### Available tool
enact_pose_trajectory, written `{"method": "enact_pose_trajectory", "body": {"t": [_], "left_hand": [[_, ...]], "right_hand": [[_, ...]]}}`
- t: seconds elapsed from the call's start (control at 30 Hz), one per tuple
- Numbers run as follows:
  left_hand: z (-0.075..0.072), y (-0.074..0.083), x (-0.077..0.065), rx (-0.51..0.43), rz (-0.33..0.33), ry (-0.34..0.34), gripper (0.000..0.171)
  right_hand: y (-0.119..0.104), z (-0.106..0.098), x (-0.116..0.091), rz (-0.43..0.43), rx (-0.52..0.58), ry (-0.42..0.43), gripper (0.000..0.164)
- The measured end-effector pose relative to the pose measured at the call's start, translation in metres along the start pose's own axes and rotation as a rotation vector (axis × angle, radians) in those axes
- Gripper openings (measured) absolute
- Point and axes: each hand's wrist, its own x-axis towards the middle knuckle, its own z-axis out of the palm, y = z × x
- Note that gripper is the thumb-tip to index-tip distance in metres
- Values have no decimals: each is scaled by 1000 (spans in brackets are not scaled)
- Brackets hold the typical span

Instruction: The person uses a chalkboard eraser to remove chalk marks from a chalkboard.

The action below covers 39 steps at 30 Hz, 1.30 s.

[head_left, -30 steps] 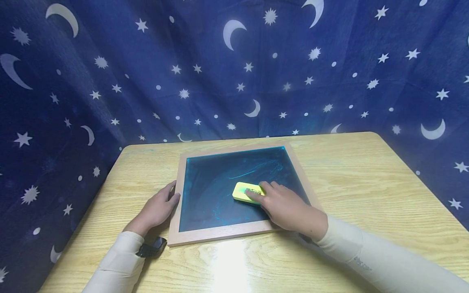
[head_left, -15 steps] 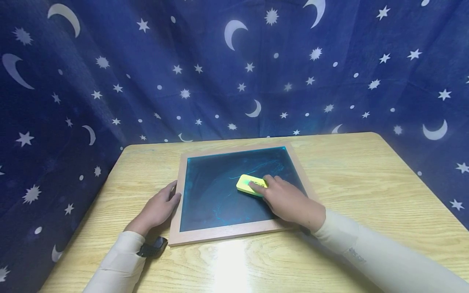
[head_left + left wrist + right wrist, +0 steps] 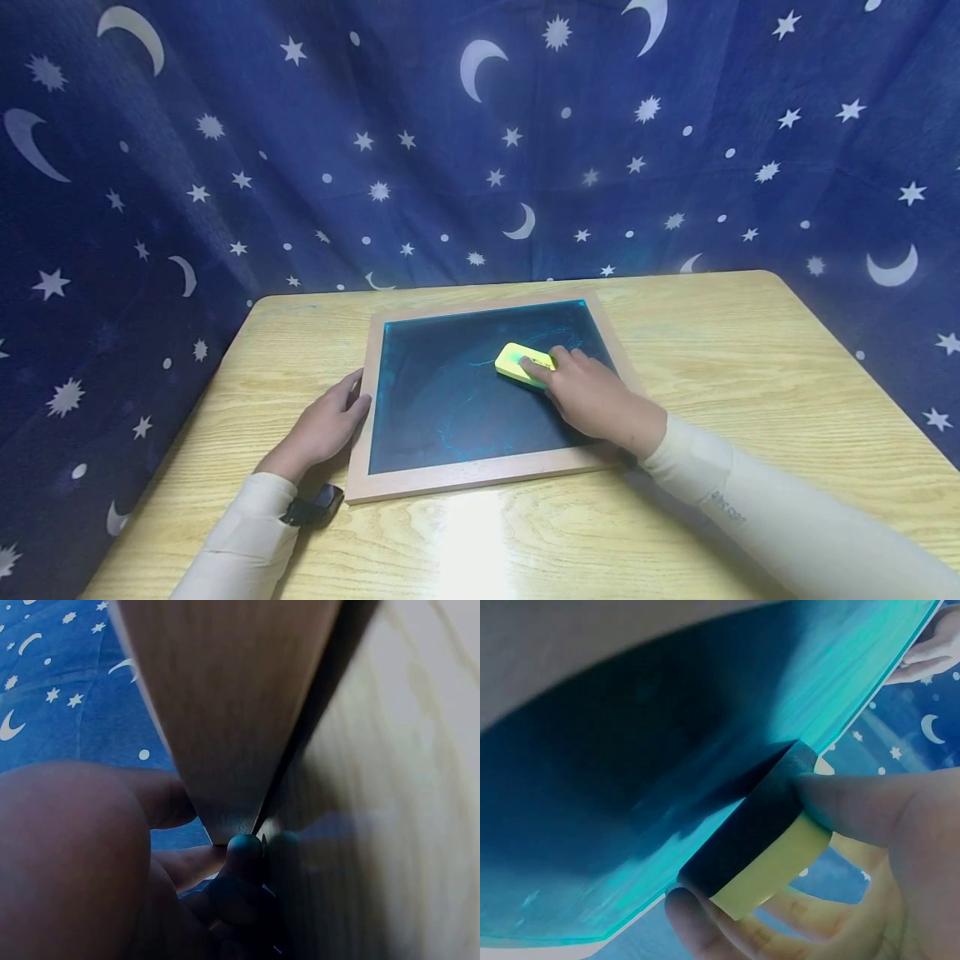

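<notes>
1 eraser, blackboard partly covered, watch perhaps

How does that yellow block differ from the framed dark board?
The yellow block is much smaller than the framed board. The block has a bright yellow top, whereas the board has a dark face inside a pale wooden frame. The right hand grips the block, while the left hand touches the board's left edge. Both look roughly rectangular.
</notes>
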Motion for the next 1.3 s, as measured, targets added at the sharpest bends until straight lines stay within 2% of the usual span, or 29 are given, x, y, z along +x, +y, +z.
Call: {"method": "enact_pose_trajectory", "body": {"t": [0.33,0.6,0.83,1.3], "left_hand": [[0,0,1,1,0,1,59],[0,-1,1,1,4,4,58],[0,-1,1,0,11,5,58],[0,0,1,5,3,4,59]], "right_hand": [[18,2,3,64,-16,-23,52],[32,3,2,129,-42,0,48],[37,0,2,186,-33,-30,48],[37,-1,3,170,-64,-8,47]]}}
